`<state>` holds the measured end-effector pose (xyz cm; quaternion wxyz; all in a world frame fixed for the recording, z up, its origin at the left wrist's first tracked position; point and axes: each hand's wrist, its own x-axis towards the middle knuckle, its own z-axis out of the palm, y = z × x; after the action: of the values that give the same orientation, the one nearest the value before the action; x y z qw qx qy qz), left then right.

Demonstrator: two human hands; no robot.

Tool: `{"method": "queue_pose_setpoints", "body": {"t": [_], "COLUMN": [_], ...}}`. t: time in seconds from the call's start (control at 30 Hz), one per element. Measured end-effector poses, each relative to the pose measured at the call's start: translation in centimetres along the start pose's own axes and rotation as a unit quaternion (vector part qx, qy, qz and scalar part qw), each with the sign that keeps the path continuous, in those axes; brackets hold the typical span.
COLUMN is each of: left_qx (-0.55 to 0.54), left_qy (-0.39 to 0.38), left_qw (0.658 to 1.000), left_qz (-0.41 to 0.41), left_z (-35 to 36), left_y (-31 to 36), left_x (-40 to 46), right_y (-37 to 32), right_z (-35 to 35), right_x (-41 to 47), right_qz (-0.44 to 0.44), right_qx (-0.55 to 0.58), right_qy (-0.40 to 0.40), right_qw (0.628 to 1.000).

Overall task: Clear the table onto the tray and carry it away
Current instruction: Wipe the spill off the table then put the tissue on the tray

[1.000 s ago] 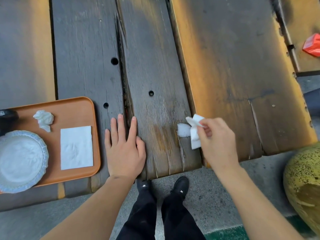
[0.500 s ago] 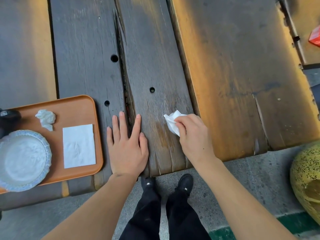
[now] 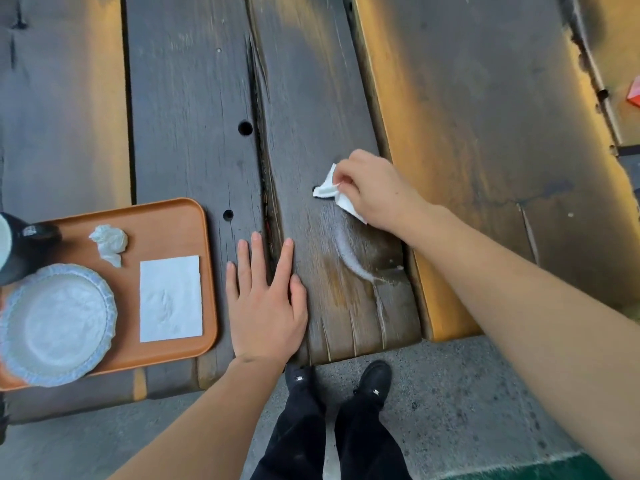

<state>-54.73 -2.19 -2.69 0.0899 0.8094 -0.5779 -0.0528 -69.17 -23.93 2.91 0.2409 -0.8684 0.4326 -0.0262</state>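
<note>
An orange tray (image 3: 166,220) lies at the near left of the plank table (image 3: 194,98). On it rest a white plate (image 3: 57,322), a flat white napkin (image 3: 170,298), a crumpled tissue (image 3: 109,242) and a dark cup (image 3: 20,251) at the left edge. My left hand (image 3: 265,306) lies flat, fingers spread, on the wood just right of the tray. My right hand (image 3: 375,190) presses a white tissue (image 3: 329,192) onto the middle plank. A wet streak (image 3: 349,258) trails from it toward the near edge.
A deep crack (image 3: 261,133) runs between the planks, with round holes (image 3: 245,128) beside it. A red object (image 3: 635,95) shows at the far right edge. My black shoes (image 3: 372,379) stand on grey pavement below the table edge.
My right hand slid the tissue left, then away from me up the plank, leaving a wet streak. My left hand stayed flat on the table.
</note>
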Motion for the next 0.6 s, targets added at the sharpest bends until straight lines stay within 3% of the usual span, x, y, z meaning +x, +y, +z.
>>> {"method": "queue_pose_setpoints", "body": {"t": [0.23,0.33,0.47,0.6], "left_qx": [0.000,-0.001,0.006,0.009], "left_qy": [0.007,0.014,0.013,0.012], "left_qw": [1.000,1.000,1.000,1.000], "left_qz": [0.001,0.003,0.002,0.002], "left_z": [0.0,0.1,0.3,0.4], "left_y": [0.2,0.2,-0.1,-0.2], "left_x": [0.2,0.2,0.1,0.1], "right_y": [-3.7,-3.8,-3.2,-0.6], "right_z": [1.7,1.9,2.1,1.1], "right_x": [-9.6,-13.9,-19.2,-19.9], "right_qz": [-0.118,-0.130,-0.064,0.108], "right_qx": [0.007,0.012,0.017,0.054], "right_qy": [-0.112,-0.093,0.011,0.116], "right_qw": [0.987,0.987,0.998,0.986]}}
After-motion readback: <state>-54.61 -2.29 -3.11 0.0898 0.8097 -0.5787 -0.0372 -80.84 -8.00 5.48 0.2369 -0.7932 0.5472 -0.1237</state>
